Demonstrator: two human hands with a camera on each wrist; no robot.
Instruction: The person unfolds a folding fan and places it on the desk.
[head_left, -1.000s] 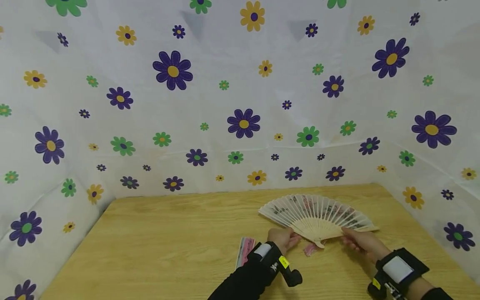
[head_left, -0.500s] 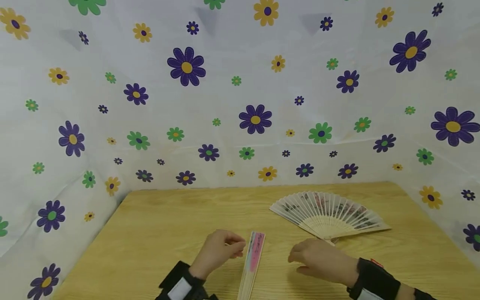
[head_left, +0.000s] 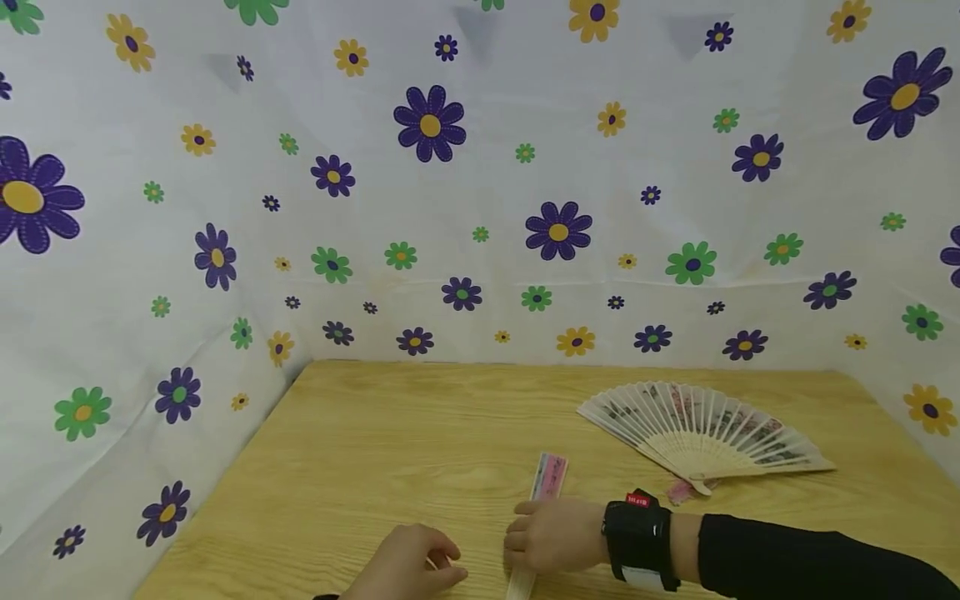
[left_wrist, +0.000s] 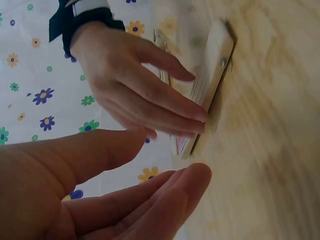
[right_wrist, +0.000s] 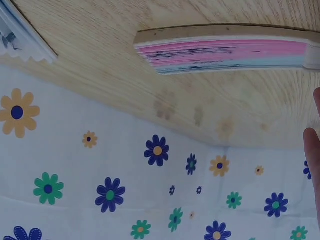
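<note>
A folded hand fan (head_left: 550,477) with pale ribs and a pink and blue leaf lies on the table in front of me. My right hand (head_left: 558,533) reaches across its middle in the head view. The left wrist view shows those fingers nearly straight over the folded fan (left_wrist: 215,55); whether they touch it I cannot tell. To the left of it, my left hand (head_left: 408,562) hovers with loosely bent fingers, thumb and fingertips apart, holding nothing. A second fan (head_left: 705,442), spread wide with a floral leaf, lies farther back at the right.
A pink tassel (head_left: 681,492) lies by the pivot of the spread fan. The wooden table (head_left: 420,417) is bordered at the back and sides by a white flower-print cloth (head_left: 360,217).
Both hands have left the spread fan, which stays spread on the table. The right hand has moved left over the folded fan; the left hand has come back toward me. The head view has turned left.
</note>
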